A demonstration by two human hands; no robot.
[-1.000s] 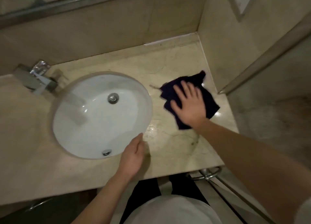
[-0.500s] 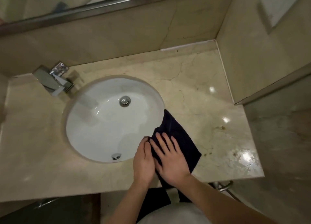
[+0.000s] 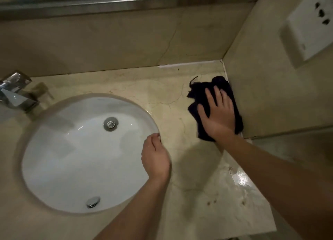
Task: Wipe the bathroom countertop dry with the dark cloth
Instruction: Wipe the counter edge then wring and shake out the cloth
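The right hand (image 3: 219,116), fingers flat with no curled grip, now presses the dark cloth (image 3: 215,106) into the desk's (image 3: 180,99) far right corner after sweeping back from the sink (image 3: 86,153) edge, where the left hand (image 3: 155,158) rests loosely curled, while wet glare remains nearer.

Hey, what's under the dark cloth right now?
The dark cloth lies flat on the countertop, pressed by the right hand. Whether the stone beneath it is wet cannot be seen.
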